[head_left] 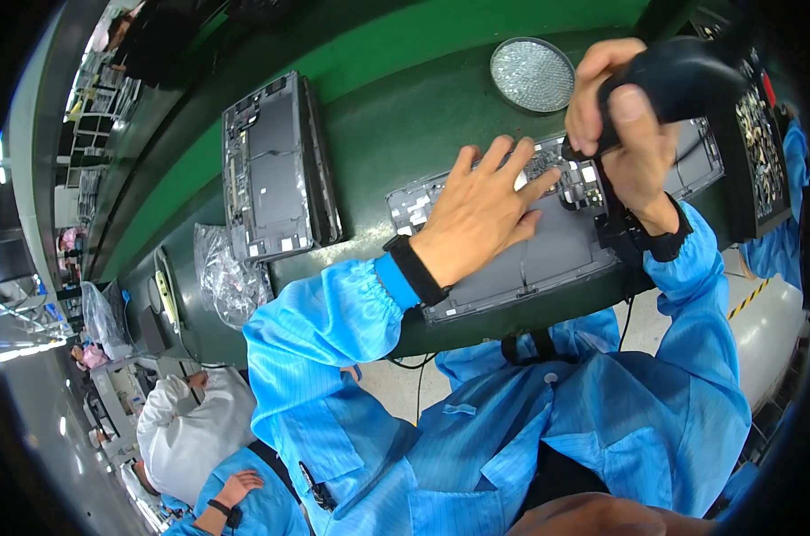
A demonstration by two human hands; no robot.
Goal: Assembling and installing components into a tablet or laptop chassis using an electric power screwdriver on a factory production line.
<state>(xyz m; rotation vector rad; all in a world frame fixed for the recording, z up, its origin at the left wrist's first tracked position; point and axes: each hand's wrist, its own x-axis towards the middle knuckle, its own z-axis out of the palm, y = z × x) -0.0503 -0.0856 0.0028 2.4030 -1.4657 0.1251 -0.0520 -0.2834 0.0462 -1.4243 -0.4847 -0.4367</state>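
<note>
An opened laptop chassis (pixel 548 255), grey with its inner parts bare, lies on the green bench in front of me. My left hand (pixel 481 205) rests palm down over its upper middle, fingers spread around the dark circuit board area and holding nothing. My right hand (pixel 633 134) is wrapped around a black electric screwdriver (pixel 677 79), which rises toward the upper right. Its lower end meets the board area just right of my left fingertips; the exact tip is hard to make out. Both wrists wear black bands.
A round dish (pixel 532 76) of small shiny pieces stands beyond the chassis. More opened laptop chassis (pixel 275 165) are stacked to the left, near a clear plastic bag (pixel 231 277) and a yellow-green tool (pixel 167 299). A dark tray of parts (pixel 760 152) stands right. Co-workers sit left.
</note>
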